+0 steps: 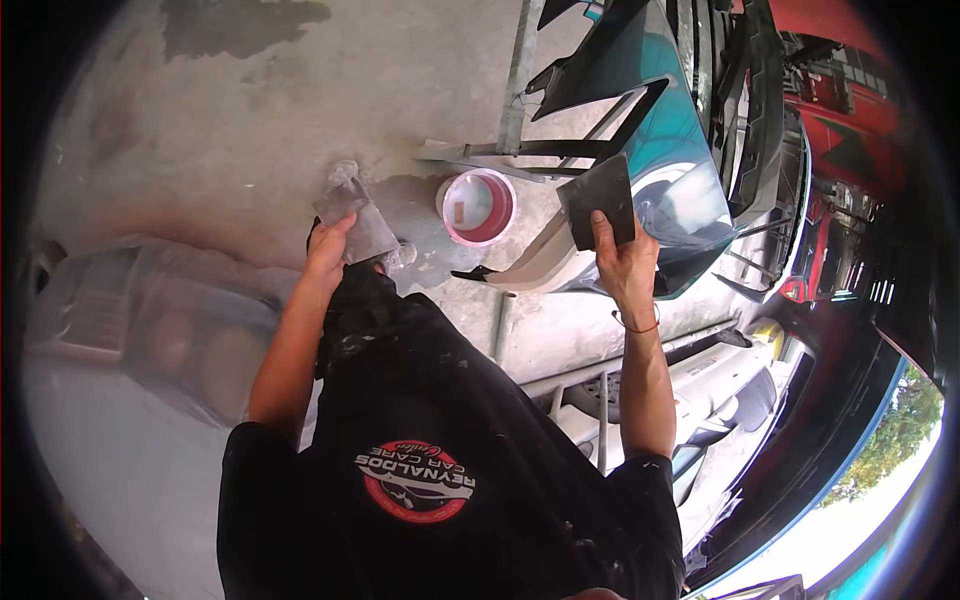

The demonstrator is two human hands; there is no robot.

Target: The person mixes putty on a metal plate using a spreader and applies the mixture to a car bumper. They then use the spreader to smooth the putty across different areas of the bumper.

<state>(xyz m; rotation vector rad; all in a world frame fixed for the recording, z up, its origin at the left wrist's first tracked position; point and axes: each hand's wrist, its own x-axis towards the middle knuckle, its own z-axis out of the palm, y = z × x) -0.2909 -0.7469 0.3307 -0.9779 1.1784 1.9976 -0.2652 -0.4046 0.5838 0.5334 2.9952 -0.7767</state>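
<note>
My left hand (328, 245) is closed on a flat grey sheet (370, 236), thumb on top, held out above the concrete floor. Part of the sheet overlaps crumpled, shiny material below it. In my right hand (627, 262) is a dark rectangular sheet of sandpaper (600, 205), pinched with the thumb across its face. Behind the sandpaper lies a glossy teal and white painted panel (672, 130). A pink bucket (447, 212) stands on the floor between my hands, with liquid and a small tan piece inside.
A metal stand (519, 75) supports the panels at the upper right. A plastic-covered vehicle (170, 330) is at the left. Below the right arm, a white car (715, 385) sits beyond a pipe rail (580, 375). Dark panels (750, 110) stand along the right.
</note>
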